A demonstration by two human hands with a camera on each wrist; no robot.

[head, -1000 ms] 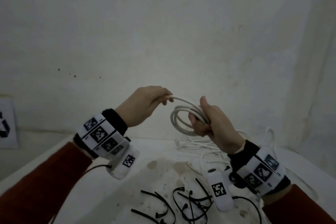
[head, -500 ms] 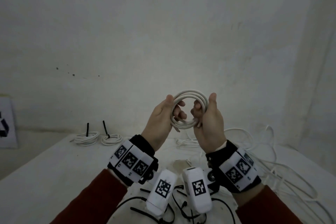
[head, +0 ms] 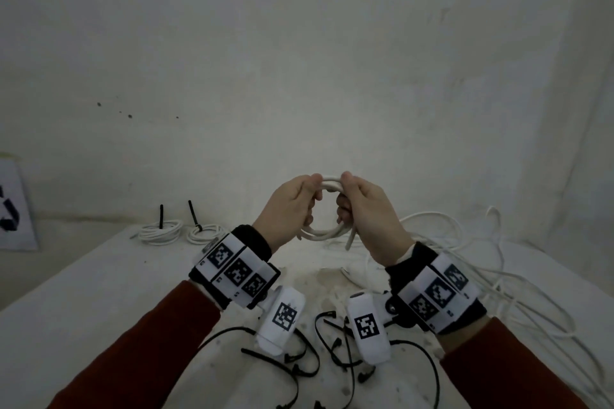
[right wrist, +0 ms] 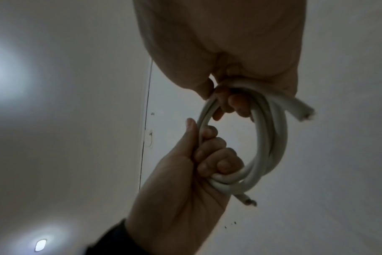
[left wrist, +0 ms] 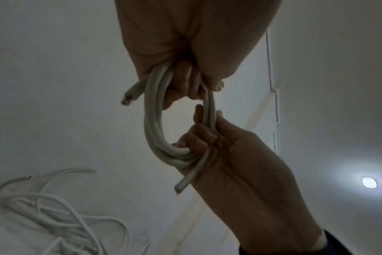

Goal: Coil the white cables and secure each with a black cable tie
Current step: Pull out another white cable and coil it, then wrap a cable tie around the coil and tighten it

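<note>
A white cable coil [head: 324, 233] of a few loops hangs in the air between both hands, above the table. My left hand [head: 300, 206] grips its left side, fingers curled through the ring, thumb on top. My right hand [head: 357, 206] grips the right side the same way, and the two thumbs nearly meet at the top. One cut cable end [head: 350, 239] sticks down below the right hand. The left wrist view shows the coil [left wrist: 153, 124] and both loose ends. In the right wrist view the coil [right wrist: 270, 138] is pinched by both hands. Several black cable ties [head: 300, 364] lie on the table under my wrists.
Two tied white coils [head: 160, 232] [head: 206, 232] sit at the back left of the white table [head: 83, 292], their black tie tails sticking up. A tangle of loose white cables [head: 471, 262] spreads over the right side. A wall stands close behind.
The left hand finished feeding cable onto the coil and took hold of it. Both hands closed in on the ring and the thumbs came together on top.
</note>
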